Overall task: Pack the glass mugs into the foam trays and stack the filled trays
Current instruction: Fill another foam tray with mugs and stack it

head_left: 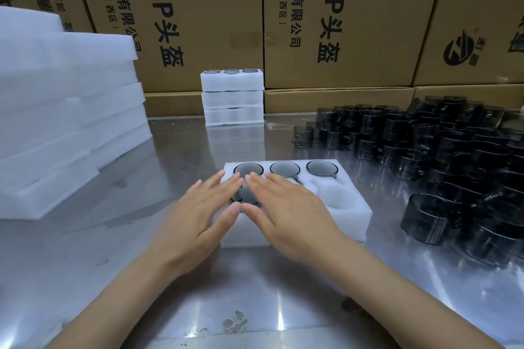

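Note:
A white foam tray (351, 207) lies on the steel table in front of me. Three smoky glass mugs fill its far row: left (248, 169), middle (284, 168), right (321, 167). A fourth mug (246, 196) sits in the near-left pocket, partly hidden under my fingers. My left hand (202, 207) and my right hand (289, 207) lie flat over that mug with straight fingers, thumbs nearly touching. The near-right pocket (330, 193) shows bare foam. A stack of three filled trays (233, 96) stands at the back.
A tall pile of empty foam trays (65, 110) takes up the left side. Several loose dark glass mugs (442, 156) crowd the right side of the table. Cardboard boxes (334, 22) wall off the back. The steel table (255, 286) is reflective.

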A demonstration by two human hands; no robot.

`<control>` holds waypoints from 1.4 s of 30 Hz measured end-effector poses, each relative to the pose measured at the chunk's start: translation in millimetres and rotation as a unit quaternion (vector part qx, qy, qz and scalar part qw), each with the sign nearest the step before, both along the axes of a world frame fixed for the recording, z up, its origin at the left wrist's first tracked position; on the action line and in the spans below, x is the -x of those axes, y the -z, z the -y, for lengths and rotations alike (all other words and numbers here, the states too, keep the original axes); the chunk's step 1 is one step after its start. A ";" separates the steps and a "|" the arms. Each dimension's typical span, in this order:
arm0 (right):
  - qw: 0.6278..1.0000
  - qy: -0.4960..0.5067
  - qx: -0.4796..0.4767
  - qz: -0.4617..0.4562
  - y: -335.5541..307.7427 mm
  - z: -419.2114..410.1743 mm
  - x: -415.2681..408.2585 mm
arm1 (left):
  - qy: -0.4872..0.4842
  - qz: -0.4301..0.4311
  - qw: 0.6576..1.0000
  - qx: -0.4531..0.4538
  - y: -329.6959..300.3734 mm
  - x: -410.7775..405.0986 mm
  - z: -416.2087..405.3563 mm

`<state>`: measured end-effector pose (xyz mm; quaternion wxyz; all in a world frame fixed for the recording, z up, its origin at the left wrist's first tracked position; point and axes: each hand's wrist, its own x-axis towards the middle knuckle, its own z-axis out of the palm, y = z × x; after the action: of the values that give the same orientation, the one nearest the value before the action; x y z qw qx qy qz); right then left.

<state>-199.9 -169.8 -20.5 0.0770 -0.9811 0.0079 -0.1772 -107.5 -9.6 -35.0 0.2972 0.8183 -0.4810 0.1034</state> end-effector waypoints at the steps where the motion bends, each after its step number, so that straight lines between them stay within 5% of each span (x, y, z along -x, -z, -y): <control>1: 1.000 -0.002 0.012 -0.015 0.7 -0.6 -0.6 | -0.006 0.008 1.000 -0.022 0.7 -0.2 -0.8; 8: 1.000 -0.005 0.021 -0.006 3.2 0.2 -1.1 | -0.019 0.001 1.000 -0.016 5.9 1.5 -1.5; 12: 0.991 -0.009 -0.094 0.095 -4.6 5.5 3.3 | -0.002 0.001 1.000 0.014 10.5 1.8 -4.2; 16: 0.951 0.183 -0.119 0.217 -19.4 44.5 16.5 | 0.008 0.001 0.999 0.043 11.3 2.9 -4.4; 19: 0.912 0.370 -0.109 0.142 -19.1 74.2 33.6 | 0.010 -0.006 0.998 0.055 11.1 4.1 -2.3; 22: 0.883 0.441 -0.163 0.016 -16.2 86.9 43.4 | 0.012 -0.004 0.998 0.055 11.4 3.6 -1.7; 34: 0.926 0.327 -0.177 0.062 -14.4 85.8 39.6 | 0.014 0.010 0.998 0.059 11.8 4.3 -1.4; 38: 0.907 0.372 -0.146 0.133 -14.2 86.8 42.3 | 0.015 0.006 0.998 0.060 11.2 4.2 -2.0; 42: 0.892 0.432 -0.129 0.006 -15.3 95.4 48.5 | 0.014 0.008 0.998 0.057 12.0 3.4 -2.7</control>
<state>-248.4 -265.1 -5.2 0.1191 -0.8612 0.4534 -0.1966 -111.0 -6.9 -46.9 0.3410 0.7926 -0.4877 0.1329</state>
